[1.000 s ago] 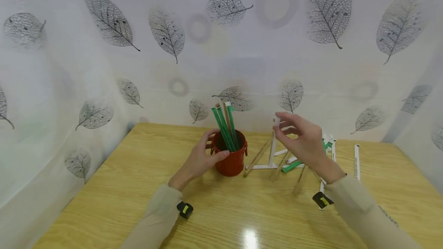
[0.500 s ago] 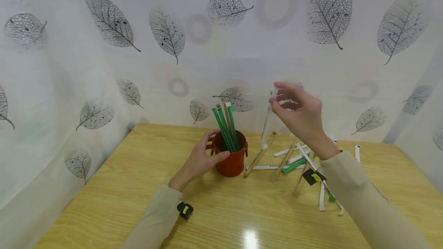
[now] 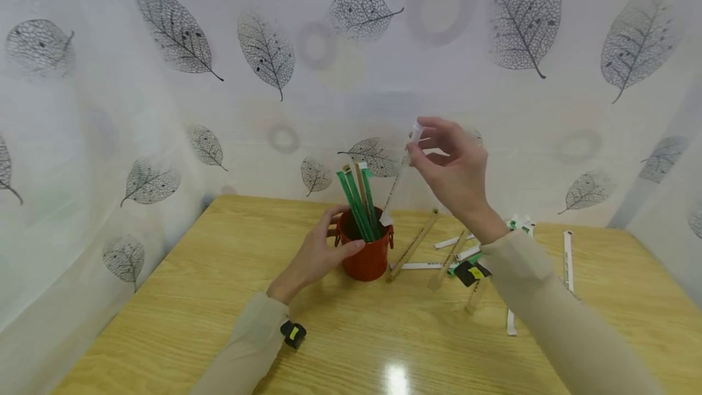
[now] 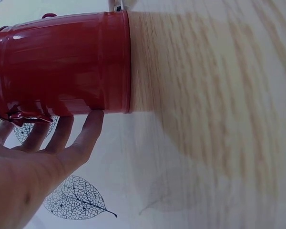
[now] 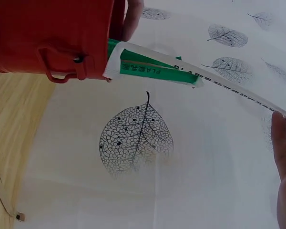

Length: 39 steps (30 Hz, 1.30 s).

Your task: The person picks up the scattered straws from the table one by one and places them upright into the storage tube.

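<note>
A small red metal bucket (image 3: 366,261) with side handles stands on the table, several green and brown paper-wrapped straws (image 3: 355,203) leaning upright in it. My left hand (image 3: 318,252) holds the bucket from the left, thumb at the front rim, fingers round the far side; the left wrist view shows those fingers against the bucket wall (image 4: 62,67). Up to the right, my right hand (image 3: 452,163) pinches a white paper-wrapped straw (image 3: 396,185) by its upper end. The straw slants down, its lower end right at the bucket's rim, overlapping the green wrapper (image 5: 148,71) in the right wrist view.
Right of the bucket, several loose wrapped straws lie scattered: a brown one (image 3: 414,245), a white one (image 3: 422,266) and others partly hidden under my right forearm. Another white straw (image 3: 568,258) lies farther right. A leaf-printed curtain (image 3: 395,78) hangs behind the table.
My right hand has lifted the white straw off the pile and carried it up and left until its lower end reaches the bucket's rim. My left hand has stayed on the bucket.
</note>
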Each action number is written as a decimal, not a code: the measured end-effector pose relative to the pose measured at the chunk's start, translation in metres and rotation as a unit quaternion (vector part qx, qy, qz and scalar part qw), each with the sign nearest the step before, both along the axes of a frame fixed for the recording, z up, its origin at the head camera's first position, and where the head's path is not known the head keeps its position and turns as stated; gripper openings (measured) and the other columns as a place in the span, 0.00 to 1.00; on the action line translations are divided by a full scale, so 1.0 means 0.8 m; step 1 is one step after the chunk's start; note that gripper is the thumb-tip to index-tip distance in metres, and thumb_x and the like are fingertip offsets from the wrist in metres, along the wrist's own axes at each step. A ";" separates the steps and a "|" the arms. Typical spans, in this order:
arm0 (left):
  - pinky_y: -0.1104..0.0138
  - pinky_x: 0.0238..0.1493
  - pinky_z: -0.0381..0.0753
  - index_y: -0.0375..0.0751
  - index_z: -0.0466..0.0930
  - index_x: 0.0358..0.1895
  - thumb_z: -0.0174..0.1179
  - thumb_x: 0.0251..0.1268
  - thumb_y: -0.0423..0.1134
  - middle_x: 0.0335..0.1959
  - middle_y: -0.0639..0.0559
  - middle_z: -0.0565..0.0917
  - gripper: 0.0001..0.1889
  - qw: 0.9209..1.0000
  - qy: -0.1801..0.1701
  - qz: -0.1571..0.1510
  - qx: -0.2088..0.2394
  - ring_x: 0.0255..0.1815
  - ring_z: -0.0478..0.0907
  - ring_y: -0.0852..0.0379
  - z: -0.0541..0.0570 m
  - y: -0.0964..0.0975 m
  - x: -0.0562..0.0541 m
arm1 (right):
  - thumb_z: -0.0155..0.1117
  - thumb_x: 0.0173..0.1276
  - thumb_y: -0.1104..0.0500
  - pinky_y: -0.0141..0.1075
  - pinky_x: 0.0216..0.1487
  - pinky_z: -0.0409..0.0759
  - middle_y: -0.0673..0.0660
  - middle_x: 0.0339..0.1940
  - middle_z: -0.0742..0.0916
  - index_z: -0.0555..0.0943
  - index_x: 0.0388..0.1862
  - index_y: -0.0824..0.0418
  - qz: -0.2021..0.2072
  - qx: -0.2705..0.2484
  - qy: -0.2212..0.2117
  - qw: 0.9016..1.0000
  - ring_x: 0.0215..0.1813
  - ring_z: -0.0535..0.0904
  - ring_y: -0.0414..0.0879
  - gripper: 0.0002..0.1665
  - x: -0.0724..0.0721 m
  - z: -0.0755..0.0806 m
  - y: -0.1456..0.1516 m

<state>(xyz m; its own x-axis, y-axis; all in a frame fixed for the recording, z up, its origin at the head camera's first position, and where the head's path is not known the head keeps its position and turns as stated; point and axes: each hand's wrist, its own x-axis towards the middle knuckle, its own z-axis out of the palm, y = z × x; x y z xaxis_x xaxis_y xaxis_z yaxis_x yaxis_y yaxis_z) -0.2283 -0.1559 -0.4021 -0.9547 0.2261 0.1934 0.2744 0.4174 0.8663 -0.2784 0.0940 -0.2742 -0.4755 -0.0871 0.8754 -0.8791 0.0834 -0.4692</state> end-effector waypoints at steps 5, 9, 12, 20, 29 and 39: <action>0.41 0.66 0.77 0.66 0.60 0.75 0.66 0.67 0.54 0.73 0.48 0.72 0.36 1.000 -0.001 -0.001 -0.004 0.68 0.74 0.39 0.000 -0.001 0.000 | 0.69 0.61 0.78 0.27 0.40 0.87 0.71 0.41 0.89 0.80 0.57 0.74 -0.008 0.027 0.008 1.000 0.42 0.86 0.30 0.24 -0.004 -0.016 -0.011; 0.40 0.66 0.76 0.65 0.60 0.75 0.65 0.67 0.55 0.74 0.48 0.72 0.36 1.000 0.000 -0.003 -0.002 0.68 0.74 0.39 0.000 -0.002 0.000 | 0.70 0.60 0.76 0.26 0.39 0.87 0.66 0.40 0.91 0.82 0.55 0.71 -0.031 0.069 0.042 0.996 0.40 0.89 0.39 0.23 -0.008 -0.028 -0.021; 0.39 0.67 0.75 0.64 0.60 0.75 0.66 0.67 0.53 0.74 0.47 0.72 0.36 1.000 0.000 -0.006 0.001 0.69 0.74 0.38 -0.001 -0.002 -0.001 | 0.70 0.60 0.76 0.25 0.39 0.86 0.64 0.41 0.91 0.83 0.55 0.70 -0.039 0.095 0.064 0.993 0.39 0.90 0.50 0.22 -0.009 -0.037 -0.025; 0.40 0.66 0.76 0.64 0.61 0.75 0.66 0.67 0.53 0.73 0.47 0.72 0.36 1.000 0.001 0.005 0.001 0.68 0.75 0.38 -0.001 -0.001 0.000 | 0.71 0.60 0.76 0.29 0.37 0.88 0.66 0.46 0.90 0.82 0.55 0.71 -0.032 0.127 0.060 0.990 0.39 0.90 0.55 0.23 -0.007 -0.064 -0.032; 0.39 0.68 0.75 0.63 0.60 0.76 0.65 0.67 0.52 0.74 0.46 0.72 0.36 1.000 0.003 0.001 0.002 0.69 0.73 0.38 -0.001 -0.001 0.001 | 0.70 0.59 0.78 0.36 0.32 0.89 0.65 0.41 0.91 0.83 0.55 0.70 -0.015 0.146 0.050 0.988 0.38 0.89 0.54 0.23 -0.007 -0.090 -0.032; 0.40 0.67 0.76 0.66 0.60 0.75 0.66 0.67 0.54 0.72 0.47 0.73 0.35 1.000 0.000 0.007 0.002 0.68 0.75 0.39 -0.001 0.000 0.000 | 0.70 0.58 0.79 0.32 0.35 0.89 0.64 0.43 0.90 0.82 0.58 0.70 -0.007 0.153 0.042 0.987 0.40 0.89 0.54 0.27 -0.009 -0.100 -0.025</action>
